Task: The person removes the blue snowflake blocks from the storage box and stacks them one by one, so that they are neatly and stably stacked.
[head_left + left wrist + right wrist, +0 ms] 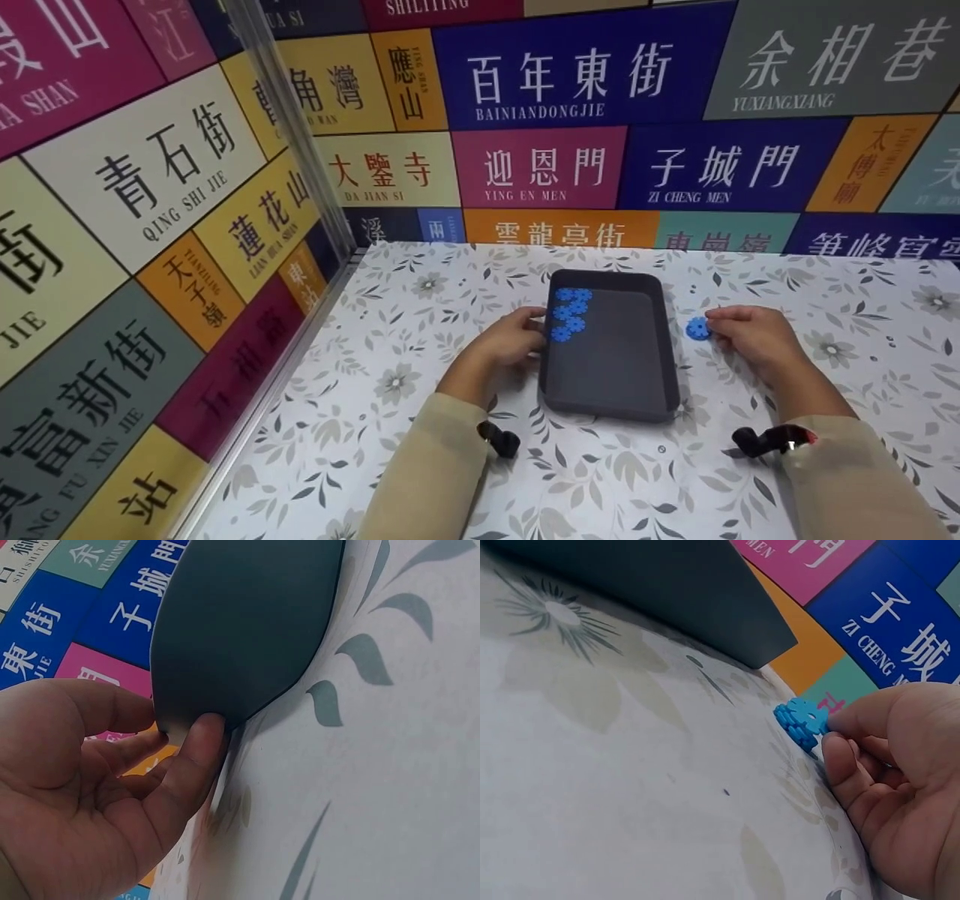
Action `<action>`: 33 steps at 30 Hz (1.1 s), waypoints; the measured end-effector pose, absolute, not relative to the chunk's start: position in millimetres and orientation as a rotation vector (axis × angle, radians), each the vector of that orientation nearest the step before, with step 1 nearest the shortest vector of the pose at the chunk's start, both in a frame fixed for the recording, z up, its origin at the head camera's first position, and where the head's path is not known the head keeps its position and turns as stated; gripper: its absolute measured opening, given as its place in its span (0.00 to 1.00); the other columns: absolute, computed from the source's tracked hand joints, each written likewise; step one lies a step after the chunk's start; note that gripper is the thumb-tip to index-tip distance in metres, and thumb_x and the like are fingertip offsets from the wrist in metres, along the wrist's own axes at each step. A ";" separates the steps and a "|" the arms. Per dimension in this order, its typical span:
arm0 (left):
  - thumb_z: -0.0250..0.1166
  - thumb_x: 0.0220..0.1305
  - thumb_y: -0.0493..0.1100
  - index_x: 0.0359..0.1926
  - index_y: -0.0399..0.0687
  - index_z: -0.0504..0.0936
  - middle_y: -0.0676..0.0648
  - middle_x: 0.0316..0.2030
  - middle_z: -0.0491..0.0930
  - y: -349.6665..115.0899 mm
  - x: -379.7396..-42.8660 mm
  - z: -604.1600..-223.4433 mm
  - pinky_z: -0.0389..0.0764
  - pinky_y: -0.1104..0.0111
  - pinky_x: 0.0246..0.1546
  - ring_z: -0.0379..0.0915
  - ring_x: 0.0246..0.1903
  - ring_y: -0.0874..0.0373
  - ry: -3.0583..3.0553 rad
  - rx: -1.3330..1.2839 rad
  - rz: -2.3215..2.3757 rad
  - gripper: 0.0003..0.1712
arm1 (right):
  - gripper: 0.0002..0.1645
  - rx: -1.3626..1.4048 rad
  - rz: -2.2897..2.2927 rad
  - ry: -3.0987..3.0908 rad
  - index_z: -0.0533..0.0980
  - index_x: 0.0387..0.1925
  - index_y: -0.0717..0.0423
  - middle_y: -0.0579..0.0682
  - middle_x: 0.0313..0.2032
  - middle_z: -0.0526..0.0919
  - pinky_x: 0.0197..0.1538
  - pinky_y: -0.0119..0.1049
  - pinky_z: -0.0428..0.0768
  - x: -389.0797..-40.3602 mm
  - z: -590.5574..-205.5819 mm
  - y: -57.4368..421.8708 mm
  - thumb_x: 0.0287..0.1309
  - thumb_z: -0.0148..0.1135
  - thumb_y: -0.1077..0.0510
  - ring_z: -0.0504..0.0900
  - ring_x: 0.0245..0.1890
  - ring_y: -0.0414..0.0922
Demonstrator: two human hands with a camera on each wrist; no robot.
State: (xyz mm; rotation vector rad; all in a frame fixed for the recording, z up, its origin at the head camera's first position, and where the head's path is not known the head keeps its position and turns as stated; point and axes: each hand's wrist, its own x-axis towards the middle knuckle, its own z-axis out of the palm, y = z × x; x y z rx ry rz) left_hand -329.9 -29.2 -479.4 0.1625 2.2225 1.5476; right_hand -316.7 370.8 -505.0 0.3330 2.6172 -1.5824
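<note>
A dark grey rectangular tray (615, 411) lies on the table. Several blue notched plastic discs (570, 315) are laid flat in its upper left part. At the tray's left side, my left hand (514, 337) holds the wall; the left wrist view shows fingertips (204, 736) on the outer wall (247, 622) and at the rim. To the right of the tray, my right hand (750, 334) pinches a blue notched disc (698, 328) between thumb and index finger. The right wrist view shows discs stacked together (801, 722) at those fingertips.
A table with a leaf-and-flower patterned cover (420, 450) extends on all sides of the tray. Colourful sign-printed walls (540, 169) stand behind and to the left. Black wrist cameras (501, 441) sit at both sleeve cuffs.
</note>
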 end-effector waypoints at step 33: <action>0.60 0.66 0.36 0.76 0.55 0.71 0.45 0.61 0.82 -30.1 -330.3 -474.1 0.87 0.61 0.51 0.83 0.54 0.53 2.275 0.149 1.441 0.36 | 0.25 0.224 -1.855 2.503 0.83 0.59 0.51 0.29 0.38 0.87 0.45 0.31 0.89 -310.1 -464.1 324.0 0.69 0.71 0.42 0.85 0.37 0.34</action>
